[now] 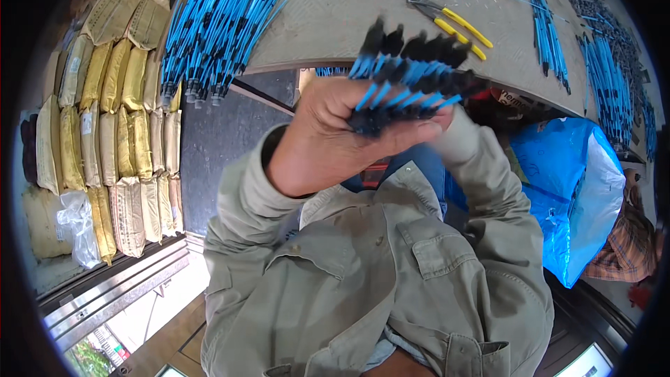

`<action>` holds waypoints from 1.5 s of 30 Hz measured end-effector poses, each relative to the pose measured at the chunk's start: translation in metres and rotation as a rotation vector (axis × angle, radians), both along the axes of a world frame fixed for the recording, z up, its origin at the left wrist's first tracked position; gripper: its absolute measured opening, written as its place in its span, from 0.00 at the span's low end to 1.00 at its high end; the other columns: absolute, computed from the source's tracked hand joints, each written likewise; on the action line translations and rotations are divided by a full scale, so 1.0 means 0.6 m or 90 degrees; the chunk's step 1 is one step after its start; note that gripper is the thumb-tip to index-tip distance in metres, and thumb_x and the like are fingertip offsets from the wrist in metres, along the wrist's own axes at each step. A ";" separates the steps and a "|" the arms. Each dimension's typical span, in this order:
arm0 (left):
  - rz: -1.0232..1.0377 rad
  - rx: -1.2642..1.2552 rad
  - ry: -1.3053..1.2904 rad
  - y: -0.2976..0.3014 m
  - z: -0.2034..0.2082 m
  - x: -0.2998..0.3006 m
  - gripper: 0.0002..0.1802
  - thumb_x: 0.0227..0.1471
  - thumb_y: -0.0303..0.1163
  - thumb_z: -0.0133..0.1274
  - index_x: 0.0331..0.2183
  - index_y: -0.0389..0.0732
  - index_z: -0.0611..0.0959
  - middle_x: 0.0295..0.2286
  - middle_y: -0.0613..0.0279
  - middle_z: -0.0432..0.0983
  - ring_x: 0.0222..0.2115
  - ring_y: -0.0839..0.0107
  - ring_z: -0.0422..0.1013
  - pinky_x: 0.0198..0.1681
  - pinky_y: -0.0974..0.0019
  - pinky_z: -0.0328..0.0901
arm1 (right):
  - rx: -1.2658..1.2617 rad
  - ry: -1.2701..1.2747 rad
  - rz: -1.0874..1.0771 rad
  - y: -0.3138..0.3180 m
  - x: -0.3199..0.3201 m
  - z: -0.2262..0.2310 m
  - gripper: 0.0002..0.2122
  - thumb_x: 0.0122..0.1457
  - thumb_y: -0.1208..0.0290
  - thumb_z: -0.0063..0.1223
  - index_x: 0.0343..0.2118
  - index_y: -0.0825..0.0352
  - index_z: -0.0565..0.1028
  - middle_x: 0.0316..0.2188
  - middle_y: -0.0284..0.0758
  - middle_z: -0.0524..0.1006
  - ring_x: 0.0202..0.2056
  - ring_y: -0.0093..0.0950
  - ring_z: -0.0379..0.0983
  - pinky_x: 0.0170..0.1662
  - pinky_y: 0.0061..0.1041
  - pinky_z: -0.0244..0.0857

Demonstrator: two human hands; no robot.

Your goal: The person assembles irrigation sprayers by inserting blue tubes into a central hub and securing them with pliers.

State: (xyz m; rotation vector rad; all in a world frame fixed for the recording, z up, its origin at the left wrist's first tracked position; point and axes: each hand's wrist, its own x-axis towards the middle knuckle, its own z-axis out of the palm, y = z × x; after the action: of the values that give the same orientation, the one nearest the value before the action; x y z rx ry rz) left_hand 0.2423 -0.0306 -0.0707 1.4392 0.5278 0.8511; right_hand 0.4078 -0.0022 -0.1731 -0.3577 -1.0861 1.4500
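A blurred bundle of blue rods (408,78) with black ends, held aloft

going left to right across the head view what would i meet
Stacked brown packages → big pile of blue-and-black strips → blue-and-black bundle in the left hand → smaller group of blue strips → denser blue pile.

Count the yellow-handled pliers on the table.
1: the pliers lie on the table, beyond the held blue-and-black bundle. Others could be hidden behind that bundle.
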 end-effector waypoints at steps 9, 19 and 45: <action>0.023 -0.144 0.027 0.020 0.045 -0.006 0.17 0.48 0.27 0.53 0.42 0.31 0.75 0.32 0.47 0.77 0.34 0.60 0.75 0.40 0.61 0.70 | -0.197 0.098 0.347 -0.121 -0.084 -0.142 0.43 0.52 0.34 0.12 0.55 0.70 0.58 0.54 0.41 0.62 0.55 0.30 0.58 0.58 0.29 0.48; -0.098 -0.360 -0.054 0.006 0.082 -0.020 0.28 0.49 0.37 0.50 0.48 0.29 0.67 0.42 0.40 0.68 0.41 0.54 0.69 0.42 0.55 0.69 | 0.226 -0.418 0.289 -0.055 0.053 -0.076 0.38 0.57 0.39 0.23 0.59 0.71 0.50 0.57 0.41 0.58 0.57 0.30 0.55 0.59 0.26 0.46; -0.009 -0.078 -0.048 0.254 -0.164 0.035 0.15 0.51 0.24 0.50 0.42 0.31 0.76 0.37 0.56 0.76 0.41 0.68 0.71 0.45 0.67 0.64 | 0.426 -1.064 -0.355 0.518 0.143 0.014 0.05 0.49 0.67 0.51 0.25 0.62 0.75 0.25 0.37 0.74 0.31 0.35 0.71 0.33 0.33 0.64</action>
State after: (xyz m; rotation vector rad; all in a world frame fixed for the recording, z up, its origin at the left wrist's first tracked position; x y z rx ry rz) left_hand 0.2636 0.1221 -0.1689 1.2932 0.5035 0.8449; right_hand 0.4938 0.3084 -0.1647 -1.3306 -2.3640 -0.0606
